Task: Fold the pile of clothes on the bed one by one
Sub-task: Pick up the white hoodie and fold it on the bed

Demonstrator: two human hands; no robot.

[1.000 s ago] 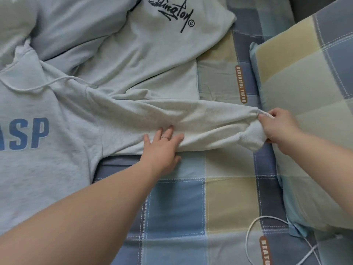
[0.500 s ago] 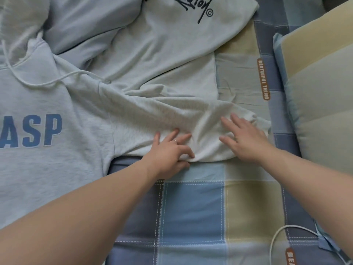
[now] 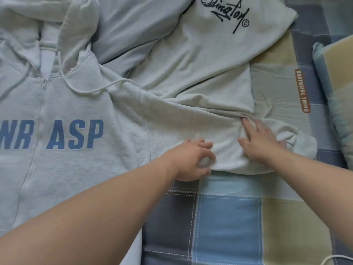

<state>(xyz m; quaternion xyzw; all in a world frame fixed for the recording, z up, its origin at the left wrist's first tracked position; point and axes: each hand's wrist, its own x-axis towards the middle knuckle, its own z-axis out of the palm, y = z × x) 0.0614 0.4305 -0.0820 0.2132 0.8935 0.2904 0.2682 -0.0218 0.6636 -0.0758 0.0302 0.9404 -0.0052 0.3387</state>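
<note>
Grey zip hoodie (image 3: 66, 111) lies face-up on the left of the bed (image 3: 229, 217), sleeve (image 3: 181, 127) stretched right; left grip (image 3: 193, 159) pinches the sleeve's near edge, right grip (image 3: 261, 142) presses open-palmed near the cuff, probably flattening it for folding inward

A checked sheet (image 3: 229, 226) in blue, yellow and grey bears an orange label (image 3: 302, 90). A matching pillow (image 3: 340, 92) lies at the right edge; a white cord (image 3: 333, 256) curls bottom right.

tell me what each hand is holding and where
Left hand pinches the hoodie sleeve at its lower edge; right hand only presses flat near the cuff.
</note>
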